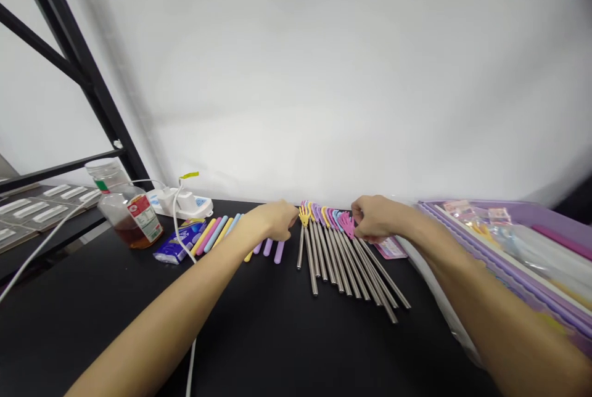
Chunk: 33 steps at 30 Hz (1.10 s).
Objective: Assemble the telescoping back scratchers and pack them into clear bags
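Fingers curl inward on both hands: left hand (276, 219) beside a yellow head (304, 214), right hand (372, 218) at a pink head (346, 224) (any pinch is unclear). Right, a lilac bin (555, 221); centre, metal rods (312, 267) fanned nearward, heads grouped far; left, coloured sticks (216, 234), apart from the rods. Packet (172, 251) lettering is unclear.

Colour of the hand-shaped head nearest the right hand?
The hand-shaped head is pink, shown best in the head view.

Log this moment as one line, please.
Left hand: beside yellow hand-shaped head | Right hand: at pink hand-shaped head | Metal rods: fanned on black table | Pastel sticks: left of rods
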Each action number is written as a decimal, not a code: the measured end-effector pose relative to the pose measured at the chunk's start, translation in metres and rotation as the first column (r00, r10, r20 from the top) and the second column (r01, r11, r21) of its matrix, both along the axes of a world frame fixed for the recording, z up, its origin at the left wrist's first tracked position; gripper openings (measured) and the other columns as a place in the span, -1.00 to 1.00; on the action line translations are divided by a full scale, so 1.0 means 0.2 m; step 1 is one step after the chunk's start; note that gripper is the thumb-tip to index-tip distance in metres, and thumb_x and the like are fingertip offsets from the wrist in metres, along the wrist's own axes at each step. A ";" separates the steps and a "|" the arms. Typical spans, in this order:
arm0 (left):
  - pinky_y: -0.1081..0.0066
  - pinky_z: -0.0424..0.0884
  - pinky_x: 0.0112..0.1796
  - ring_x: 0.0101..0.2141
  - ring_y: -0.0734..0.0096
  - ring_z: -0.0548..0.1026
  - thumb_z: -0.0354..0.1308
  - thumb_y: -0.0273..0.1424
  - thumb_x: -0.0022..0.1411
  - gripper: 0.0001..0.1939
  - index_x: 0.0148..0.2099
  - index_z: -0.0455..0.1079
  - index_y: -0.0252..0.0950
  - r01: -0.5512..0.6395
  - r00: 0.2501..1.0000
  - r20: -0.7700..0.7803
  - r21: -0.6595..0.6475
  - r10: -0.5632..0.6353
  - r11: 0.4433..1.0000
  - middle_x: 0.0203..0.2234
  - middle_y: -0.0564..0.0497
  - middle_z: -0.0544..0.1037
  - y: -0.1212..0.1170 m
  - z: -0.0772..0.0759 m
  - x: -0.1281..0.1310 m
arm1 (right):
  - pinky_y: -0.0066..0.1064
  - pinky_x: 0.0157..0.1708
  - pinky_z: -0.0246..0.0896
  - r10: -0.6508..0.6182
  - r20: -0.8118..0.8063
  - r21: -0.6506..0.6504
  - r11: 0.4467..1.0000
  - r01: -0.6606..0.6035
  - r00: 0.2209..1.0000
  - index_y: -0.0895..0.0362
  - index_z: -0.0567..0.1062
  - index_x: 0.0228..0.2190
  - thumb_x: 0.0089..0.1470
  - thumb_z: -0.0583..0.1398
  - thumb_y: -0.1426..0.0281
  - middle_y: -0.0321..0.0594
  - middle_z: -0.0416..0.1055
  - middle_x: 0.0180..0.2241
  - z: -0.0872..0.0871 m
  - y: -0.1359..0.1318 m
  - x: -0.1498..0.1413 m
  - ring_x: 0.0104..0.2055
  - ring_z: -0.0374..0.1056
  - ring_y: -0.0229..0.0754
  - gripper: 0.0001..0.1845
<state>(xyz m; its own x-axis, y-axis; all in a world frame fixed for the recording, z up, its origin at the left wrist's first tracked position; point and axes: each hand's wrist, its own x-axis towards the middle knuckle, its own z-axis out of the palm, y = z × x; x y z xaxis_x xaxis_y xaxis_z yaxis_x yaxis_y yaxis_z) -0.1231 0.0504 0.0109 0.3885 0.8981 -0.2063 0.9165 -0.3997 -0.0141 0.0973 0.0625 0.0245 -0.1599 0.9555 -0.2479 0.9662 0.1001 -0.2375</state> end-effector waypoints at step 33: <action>0.39 0.32 -0.39 -0.26 0.21 0.52 0.20 -0.41 -0.03 -0.73 -0.21 0.31 -0.24 -0.043 0.996 0.076 0.038 0.040 0.998 -0.23 -0.06 0.55 0.05 -0.02 -0.04 | -0.52 -0.61 0.22 0.019 -0.443 -0.032 0.999 -0.037 0.896 0.14 0.35 -0.47 -0.16 0.22 0.59 -0.32 0.41 -0.65 -0.08 0.01 -0.10 -0.65 0.30 -0.33 -0.82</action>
